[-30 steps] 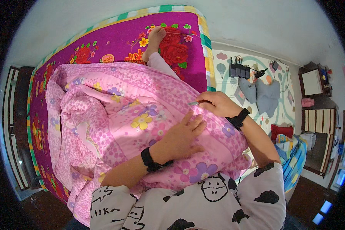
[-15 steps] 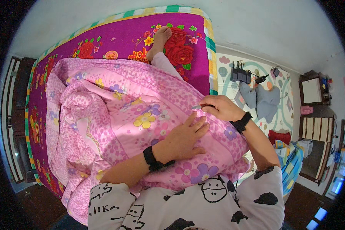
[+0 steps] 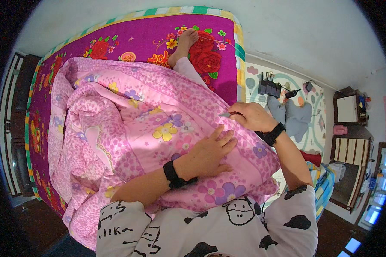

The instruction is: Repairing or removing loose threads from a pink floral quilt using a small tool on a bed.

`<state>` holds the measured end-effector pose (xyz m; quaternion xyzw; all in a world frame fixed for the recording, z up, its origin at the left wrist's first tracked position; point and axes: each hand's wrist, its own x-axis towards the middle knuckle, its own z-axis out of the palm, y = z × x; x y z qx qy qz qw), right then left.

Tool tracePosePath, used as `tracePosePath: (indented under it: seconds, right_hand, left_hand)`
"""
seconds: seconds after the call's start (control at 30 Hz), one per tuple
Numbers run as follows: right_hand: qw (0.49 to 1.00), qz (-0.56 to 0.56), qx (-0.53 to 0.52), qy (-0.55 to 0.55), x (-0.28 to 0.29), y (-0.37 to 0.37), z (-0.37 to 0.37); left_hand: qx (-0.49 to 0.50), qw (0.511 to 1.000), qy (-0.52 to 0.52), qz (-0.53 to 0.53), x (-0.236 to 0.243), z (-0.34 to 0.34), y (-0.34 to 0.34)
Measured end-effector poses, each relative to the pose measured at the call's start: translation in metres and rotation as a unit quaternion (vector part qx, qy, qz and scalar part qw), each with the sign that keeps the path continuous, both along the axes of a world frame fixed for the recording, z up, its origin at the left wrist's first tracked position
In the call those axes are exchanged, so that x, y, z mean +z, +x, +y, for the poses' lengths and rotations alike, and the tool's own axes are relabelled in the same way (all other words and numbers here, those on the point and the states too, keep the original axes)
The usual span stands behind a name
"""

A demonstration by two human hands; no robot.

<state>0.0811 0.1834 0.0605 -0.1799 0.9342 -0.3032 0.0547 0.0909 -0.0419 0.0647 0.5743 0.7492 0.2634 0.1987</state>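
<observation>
Right hand [image 3: 255, 116] gripping pointed tool [image 3: 224, 115], pink quilt [image 3: 141, 132] over purple sheet [image 3: 150, 36], pale wall [image 3: 304, 34]

Pink floral quilt [image 3: 146, 139], rumpled at left; pointed blade [image 3: 224, 115] over its right

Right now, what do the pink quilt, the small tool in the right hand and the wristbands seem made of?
The pink quilt looks like matte padded fabric, perhaps cotton: it bunches in puffy folds. The small tool has a grey pointed tip, probably metal; its finish is too small to judge. The wristbands show little shine: perhaps black fabric or rubber.
</observation>
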Motion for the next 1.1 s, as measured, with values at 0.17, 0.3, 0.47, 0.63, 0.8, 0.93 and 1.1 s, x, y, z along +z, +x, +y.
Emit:
tracePosePath:
  seconds: [0.17, 0.3, 0.47, 0.63, 0.8, 0.93, 1.1]
  right_hand:
    - [1.0, -0.005, 0.007, -0.02, -0.001, 0.003, 0.001]
    - [0.998, 0.004, 0.029, -0.056, -0.004, 0.002, -0.002]
    - [0.976, -0.06, -0.045, -0.203, -0.009, -0.004, -0.008]
    - [0.937, -0.075, -0.195, -0.281, 0.002, -0.024, 0.026]
    - [0.998, 0.05, 0.003, -0.028, 0.009, -0.042, -0.015]
    - [0.993, 0.053, 0.053, 0.089, -0.002, -0.054, -0.023]
    - [0.987, 0.012, 0.078, 0.139, -0.01, -0.062, -0.027]
  left_hand:
    - [0.004, 1.0, 0.002, 0.002, 0.004, 0.0, 0.0]
    - [0.006, 1.0, 0.005, -0.002, 0.003, 0.0, 0.0]
    - [0.006, 1.0, 0.014, 0.011, -0.001, -0.002, -0.001]
    - [-0.008, 0.999, 0.039, 0.009, -0.002, 0.0, -0.002]
    - [0.0, 1.0, 0.014, 0.008, -0.003, -0.002, -0.001]
    - [-0.006, 1.0, 0.028, 0.005, -0.006, 0.0, -0.002]
    - [-0.001, 1.0, 0.014, 0.01, -0.003, -0.001, -0.001]
